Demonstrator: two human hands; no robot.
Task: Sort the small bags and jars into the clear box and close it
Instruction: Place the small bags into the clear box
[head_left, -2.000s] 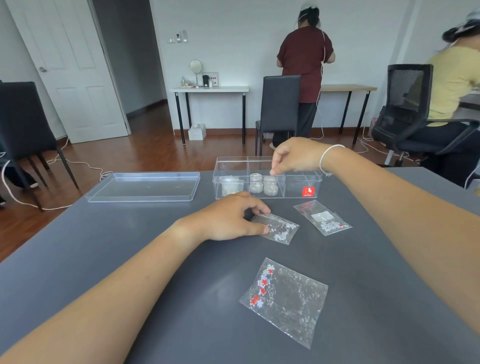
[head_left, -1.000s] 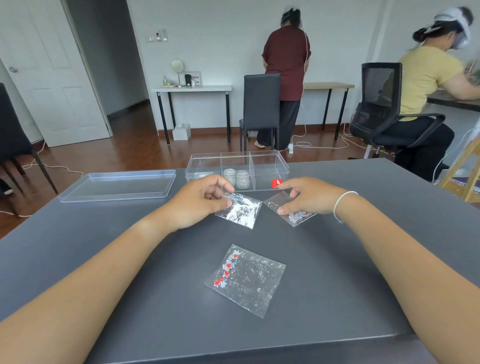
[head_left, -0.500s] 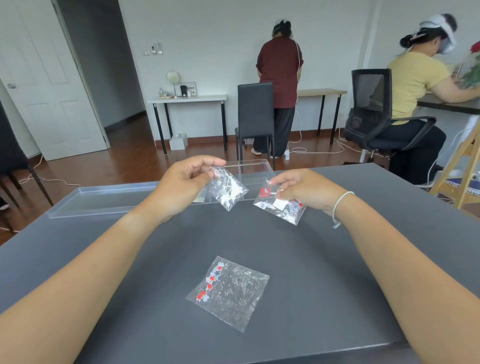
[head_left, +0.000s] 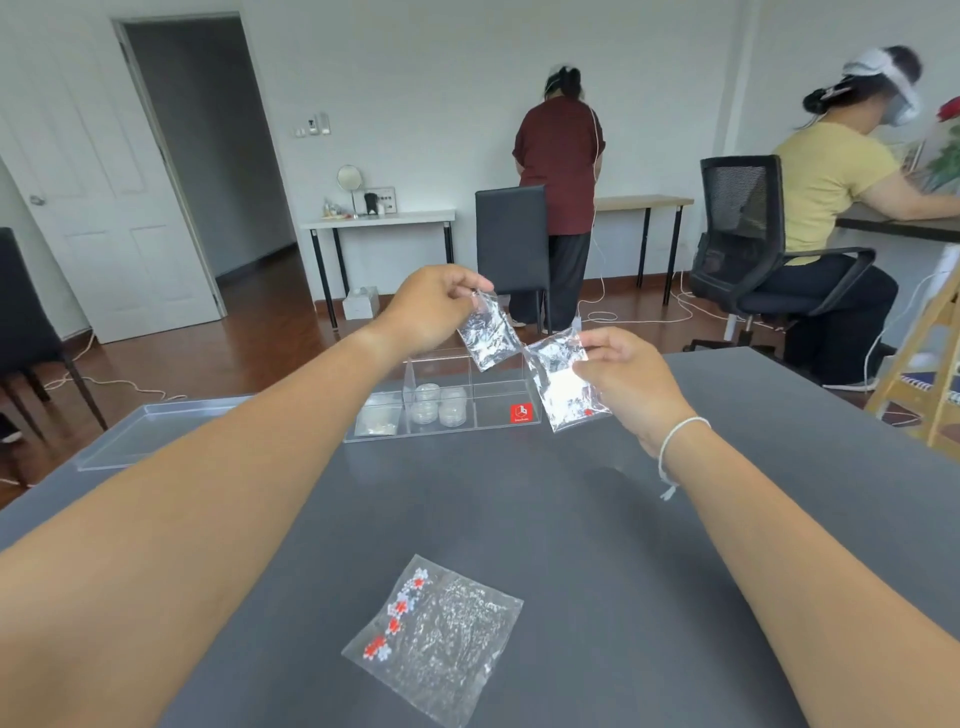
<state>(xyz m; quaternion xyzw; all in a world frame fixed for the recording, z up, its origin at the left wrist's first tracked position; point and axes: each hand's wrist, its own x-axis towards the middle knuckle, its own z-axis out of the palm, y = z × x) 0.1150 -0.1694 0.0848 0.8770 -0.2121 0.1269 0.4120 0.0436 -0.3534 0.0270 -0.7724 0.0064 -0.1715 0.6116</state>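
My left hand (head_left: 434, 306) pinches the top corner of a small clear bag (head_left: 488, 332), which hangs in the air above the clear box (head_left: 498, 415). My right hand (head_left: 621, 376) holds a second small clear bag (head_left: 563, 384) by its side, just right of the first and above the box's right end. The box sits open on the grey table, divided into three compartments: a bag lies in the left one, small jars (head_left: 439, 408) stand in the middle one, and the right one with a red sticker holds nothing. A larger clear bag (head_left: 434, 636) with red and white flowers lies flat near me.
The box's clear lid (head_left: 156, 431) lies flat on the table (head_left: 597, 519) to the left. Beyond the table are a black chair, an office chair, side tables, two other people and cables on the wooden floor.
Both hands have lifted their bags off the table and raised them above the box. The head view has tilted, so the table sits lower in frame.
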